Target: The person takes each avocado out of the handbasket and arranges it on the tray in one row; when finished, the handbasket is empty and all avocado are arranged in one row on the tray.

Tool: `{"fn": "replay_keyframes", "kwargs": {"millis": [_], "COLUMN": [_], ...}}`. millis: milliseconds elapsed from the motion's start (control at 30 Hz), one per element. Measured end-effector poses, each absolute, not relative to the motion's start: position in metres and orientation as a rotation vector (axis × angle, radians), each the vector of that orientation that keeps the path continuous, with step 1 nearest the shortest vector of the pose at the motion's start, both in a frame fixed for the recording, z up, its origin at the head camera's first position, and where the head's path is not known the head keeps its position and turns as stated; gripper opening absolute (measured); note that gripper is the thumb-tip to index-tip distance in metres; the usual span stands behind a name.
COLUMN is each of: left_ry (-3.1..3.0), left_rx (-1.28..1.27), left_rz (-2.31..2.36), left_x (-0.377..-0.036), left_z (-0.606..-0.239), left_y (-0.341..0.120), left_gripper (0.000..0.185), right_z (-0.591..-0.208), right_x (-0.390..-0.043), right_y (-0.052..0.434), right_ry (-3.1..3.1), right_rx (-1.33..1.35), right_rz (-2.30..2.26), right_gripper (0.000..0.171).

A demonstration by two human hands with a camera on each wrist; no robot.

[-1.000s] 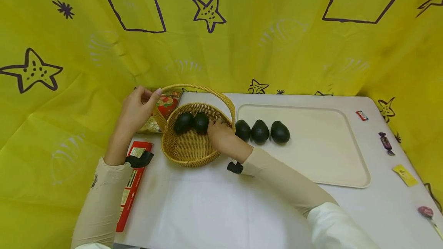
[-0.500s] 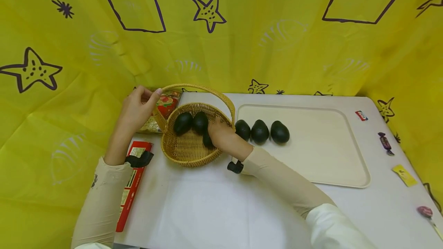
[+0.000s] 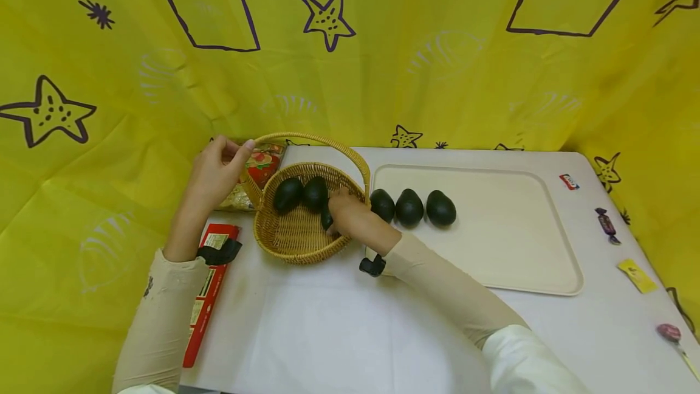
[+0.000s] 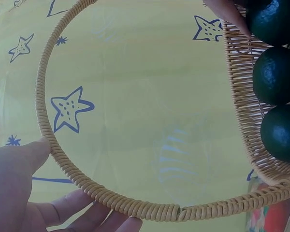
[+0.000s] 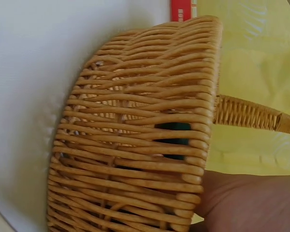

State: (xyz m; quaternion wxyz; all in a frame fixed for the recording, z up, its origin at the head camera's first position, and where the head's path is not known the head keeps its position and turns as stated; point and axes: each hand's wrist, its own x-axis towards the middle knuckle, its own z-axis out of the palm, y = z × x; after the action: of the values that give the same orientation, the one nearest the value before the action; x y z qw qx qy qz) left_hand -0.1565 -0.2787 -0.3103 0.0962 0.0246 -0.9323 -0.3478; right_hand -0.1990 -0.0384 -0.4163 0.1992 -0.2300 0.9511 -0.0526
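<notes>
Two avocados [image 3: 302, 194] lay in the wicker basket [image 3: 290, 242]. Her right hand [image 3: 350, 216] clasped a third [image 3: 326, 219] inside it. Her left hand [image 3: 216, 172] pinched the handle [image 3: 322, 140].

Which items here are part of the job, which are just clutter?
In play:
- wicker basket, left hand on its handle
- avocados in basket, right hand on one
- three avocados on the tray

Lying about:
- red packet
- snack bag
- wrapped candies
- yellow wrapper

Six avocados [image 3: 411, 207], one basket [image 3: 284, 242], one tray [image 3: 514, 248], three candies [image 3: 607, 224]
</notes>
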Motion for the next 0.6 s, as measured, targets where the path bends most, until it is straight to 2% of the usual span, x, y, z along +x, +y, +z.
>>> {"fn": "replay_keyframes", "kwargs": {"millis": [200, 433, 600], "left_ry": [-2.762, -2.771, -2.769], "left_rx": [0.074, 0.081, 0.075], "left_rz": [-1.022, -1.020, -1.016], "left_x": [-0.1563, -0.1570, -0.1569], "left_z": [-0.3103, -0.3104, -0.3103], "left_y": [-0.2785, -0.2796, -0.2800], "left_gripper": [0.065, 0.067, 0.067], "right_z": [-0.4162, -0.4176, -0.4206], "right_x": [-0.1957, -0.1912, -0.1914], "right_y": [-0.0373, -0.0337, -0.0323], "right_ry": [2.694, 2.711, 2.720], "right_rx": [-0.617, -0.676, -0.718], "right_rz": [-0.206, -0.295, -0.315], "right_gripper": [0.097, 0.082, 0.079]}}
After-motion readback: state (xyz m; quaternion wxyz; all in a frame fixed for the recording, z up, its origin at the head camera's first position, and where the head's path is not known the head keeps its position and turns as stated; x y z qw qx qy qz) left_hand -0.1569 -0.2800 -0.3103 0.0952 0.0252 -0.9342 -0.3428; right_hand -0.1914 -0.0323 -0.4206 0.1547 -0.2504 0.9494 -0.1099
